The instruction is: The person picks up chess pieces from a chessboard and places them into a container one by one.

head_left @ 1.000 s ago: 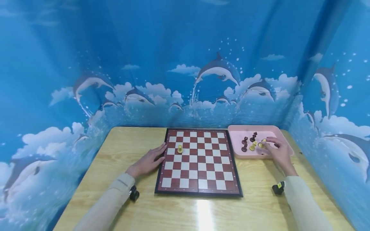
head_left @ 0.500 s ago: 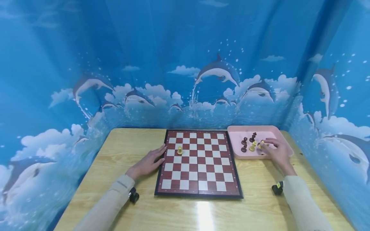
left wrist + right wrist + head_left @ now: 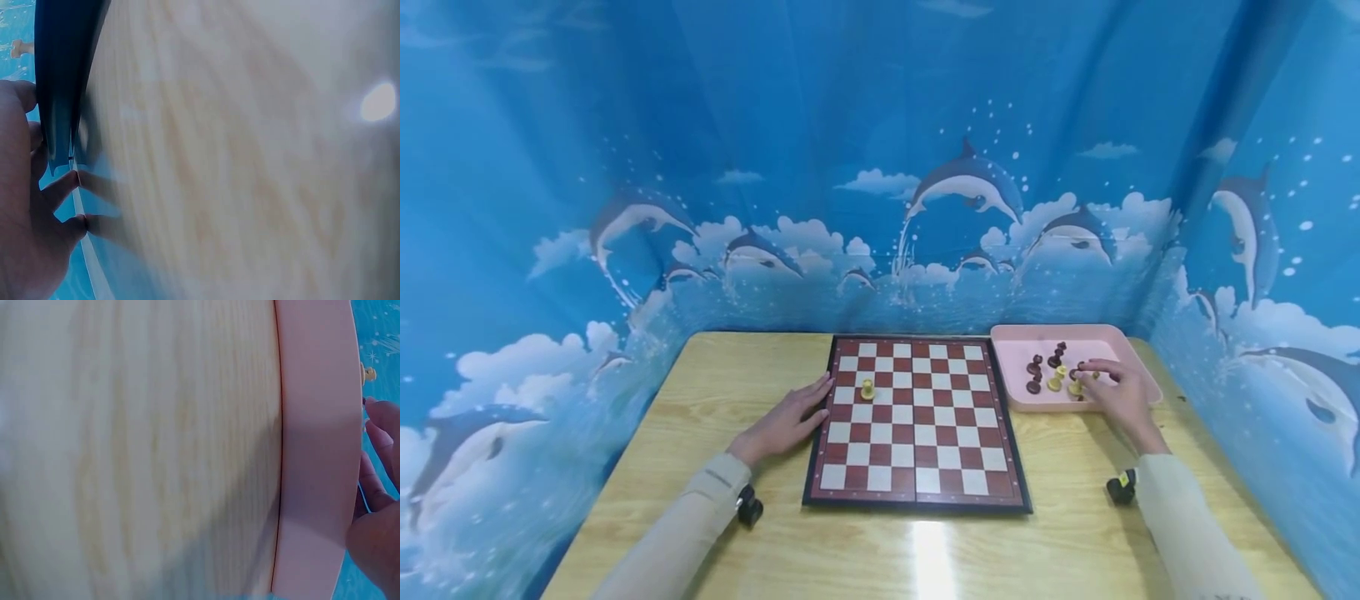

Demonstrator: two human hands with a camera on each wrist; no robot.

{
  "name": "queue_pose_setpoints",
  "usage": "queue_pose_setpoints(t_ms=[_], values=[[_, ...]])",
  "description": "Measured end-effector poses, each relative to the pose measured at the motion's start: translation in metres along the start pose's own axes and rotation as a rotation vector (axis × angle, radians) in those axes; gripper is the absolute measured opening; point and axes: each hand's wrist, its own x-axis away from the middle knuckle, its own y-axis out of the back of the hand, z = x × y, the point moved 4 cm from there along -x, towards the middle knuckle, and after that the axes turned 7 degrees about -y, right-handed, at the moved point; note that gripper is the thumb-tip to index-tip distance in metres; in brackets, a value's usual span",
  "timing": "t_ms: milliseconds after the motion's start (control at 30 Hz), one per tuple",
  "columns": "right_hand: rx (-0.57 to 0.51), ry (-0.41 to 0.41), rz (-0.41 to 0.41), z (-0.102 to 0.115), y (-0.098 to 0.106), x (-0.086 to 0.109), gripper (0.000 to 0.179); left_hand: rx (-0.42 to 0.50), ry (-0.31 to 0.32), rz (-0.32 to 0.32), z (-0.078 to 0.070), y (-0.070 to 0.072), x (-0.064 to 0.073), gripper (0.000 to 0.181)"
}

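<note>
My left hand (image 3: 782, 423) rests against the left edge of the folding chessboard (image 3: 917, 498), fingers extended; the left wrist view shows the hand (image 3: 28, 206) beside the board's dark side (image 3: 65, 75). One yellow rook (image 3: 867, 389) stands upright on the board's left half. Over the pink tray (image 3: 1030, 407), my right hand (image 3: 1123, 402) pinches a small dark chess piece (image 3: 1080, 366), mostly hidden by the fingertips. Just below them is a yellow chess piece (image 3: 1076, 388), with another yellow piece (image 3: 1056, 379) to its left. In the right wrist view, the hand (image 3: 378, 481) reaches over the tray wall (image 3: 319, 444).
Several dark chess pieces (image 3: 1034, 386) stand in the tray's left part. Board and tray lie close together at the far side of the wooden table (image 3: 730, 533). A blue dolphin-print curtain (image 3: 820, 167) encloses the table behind and on both sides.
The right hand's fingertips have shifted slightly within the tray, from a yellow chess piece to a dark one; the yellow one now sits below them. The left hand stays in place.
</note>
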Motion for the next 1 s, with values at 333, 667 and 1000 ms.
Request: queue_pose_setpoints(t_ms=[333, 667, 1000], values=[[0.011, 0.055, 0.010, 0.009, 0.000, -0.001, 0.029, -0.008, -0.032, -0.032, 0.000, 0.001, 0.000, 0.062], [0.003, 0.121, 0.026, 0.046, -0.004, 0.007, 0.026, -0.001, -0.034, -0.019, 0.001, -0.002, -0.001, 0.062], [-0.093, 0.300, 0.075, 0.115, -0.049, 0.028, 0.018, -0.006, -0.035, -0.015, 0.002, 0.000, -0.002, 0.063]])
